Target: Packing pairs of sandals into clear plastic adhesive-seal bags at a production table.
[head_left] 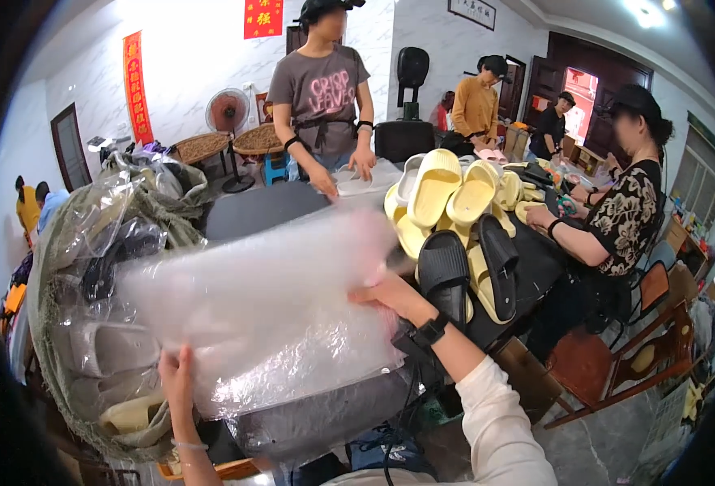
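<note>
a clear plastic bag [260,308] is lying across the near middle of the bench [535,259], with the left hand [177,374] sitting at its near left edge and the right hand [394,296] at its right edge. a big sack of slippers [102,324] is standing to the left of the bag. to the right of the bag, a pile of slippers [458,219] is resting on the bench. a standing person [322,97] is leaning over the far side, behind the bag. a seated person [625,211] is sitting on the right of the pile, and a wooden chair [616,364] is standing on the near right.
</note>
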A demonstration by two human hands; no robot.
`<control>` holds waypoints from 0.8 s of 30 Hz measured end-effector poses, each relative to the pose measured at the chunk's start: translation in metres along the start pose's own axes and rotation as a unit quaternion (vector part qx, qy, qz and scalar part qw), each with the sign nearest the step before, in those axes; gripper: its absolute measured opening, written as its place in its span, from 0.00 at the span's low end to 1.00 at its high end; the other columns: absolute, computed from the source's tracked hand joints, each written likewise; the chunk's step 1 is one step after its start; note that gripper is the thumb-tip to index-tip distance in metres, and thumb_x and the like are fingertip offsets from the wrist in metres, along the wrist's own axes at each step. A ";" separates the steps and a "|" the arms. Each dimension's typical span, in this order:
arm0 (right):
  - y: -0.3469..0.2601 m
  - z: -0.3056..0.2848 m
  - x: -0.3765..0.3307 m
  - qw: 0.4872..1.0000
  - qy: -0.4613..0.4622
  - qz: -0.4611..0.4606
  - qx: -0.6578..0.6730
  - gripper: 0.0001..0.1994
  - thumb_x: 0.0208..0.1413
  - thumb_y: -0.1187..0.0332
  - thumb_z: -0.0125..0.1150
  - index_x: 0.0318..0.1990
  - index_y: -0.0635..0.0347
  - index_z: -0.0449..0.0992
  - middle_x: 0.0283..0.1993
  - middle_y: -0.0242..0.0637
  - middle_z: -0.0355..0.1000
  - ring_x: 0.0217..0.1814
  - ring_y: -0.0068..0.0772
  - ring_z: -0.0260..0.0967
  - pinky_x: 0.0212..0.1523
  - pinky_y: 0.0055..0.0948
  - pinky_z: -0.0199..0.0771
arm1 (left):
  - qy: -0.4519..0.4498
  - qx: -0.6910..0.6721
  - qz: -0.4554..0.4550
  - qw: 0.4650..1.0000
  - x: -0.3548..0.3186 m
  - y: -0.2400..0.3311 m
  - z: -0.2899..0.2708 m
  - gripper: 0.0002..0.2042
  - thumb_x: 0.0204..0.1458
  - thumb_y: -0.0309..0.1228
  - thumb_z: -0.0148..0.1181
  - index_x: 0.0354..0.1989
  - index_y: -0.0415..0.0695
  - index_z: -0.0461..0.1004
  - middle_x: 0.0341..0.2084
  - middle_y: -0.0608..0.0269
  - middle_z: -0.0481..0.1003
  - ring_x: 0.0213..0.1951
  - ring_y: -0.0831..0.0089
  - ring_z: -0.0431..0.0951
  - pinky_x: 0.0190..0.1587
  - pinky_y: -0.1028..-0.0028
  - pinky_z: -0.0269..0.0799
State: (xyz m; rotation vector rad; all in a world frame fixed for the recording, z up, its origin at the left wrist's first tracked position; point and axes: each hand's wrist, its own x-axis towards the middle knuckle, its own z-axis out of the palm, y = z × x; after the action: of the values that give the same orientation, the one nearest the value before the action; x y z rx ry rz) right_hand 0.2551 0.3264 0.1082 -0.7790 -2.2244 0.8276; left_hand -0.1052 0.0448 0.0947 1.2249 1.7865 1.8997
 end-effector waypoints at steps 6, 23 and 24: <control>0.045 0.055 -0.004 0.956 -0.092 0.213 0.178 0.24 0.39 0.70 0.71 0.44 0.70 0.70 0.41 0.38 0.72 0.39 0.24 0.69 0.38 0.23 0.70 | 0.005 0.113 -0.189 0.975 -0.024 -0.113 0.002 0.16 0.48 0.33 0.62 0.34 0.31 0.69 0.24 0.63 0.71 0.25 0.76 0.68 0.28 0.75 0.66; 0.055 0.078 -0.025 0.979 0.069 0.170 0.091 0.25 0.40 0.67 0.69 0.45 0.70 0.67 0.39 0.42 0.72 0.39 0.34 0.71 0.40 0.30 0.70 | -0.070 -0.073 -0.292 0.951 -0.019 -0.083 0.007 0.17 0.52 0.24 0.56 0.49 0.32 0.65 0.31 0.63 0.71 0.31 0.80 0.70 0.33 0.80 0.68; 0.036 0.074 -0.021 0.980 0.064 0.165 0.089 0.25 0.40 0.67 0.69 0.45 0.70 0.67 0.39 0.42 0.72 0.39 0.34 0.71 0.40 0.30 0.70 | -0.080 -0.066 -0.346 0.932 -0.020 -0.084 -0.005 0.17 0.51 0.23 0.57 0.49 0.32 0.65 0.33 0.62 0.71 0.32 0.79 0.71 0.34 0.80 0.68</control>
State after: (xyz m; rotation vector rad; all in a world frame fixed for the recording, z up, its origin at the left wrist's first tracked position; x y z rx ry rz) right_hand 0.2258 0.3088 0.0299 -1.0965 -1.9041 1.0846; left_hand -0.1261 0.0454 0.0107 0.5609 1.6656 1.4283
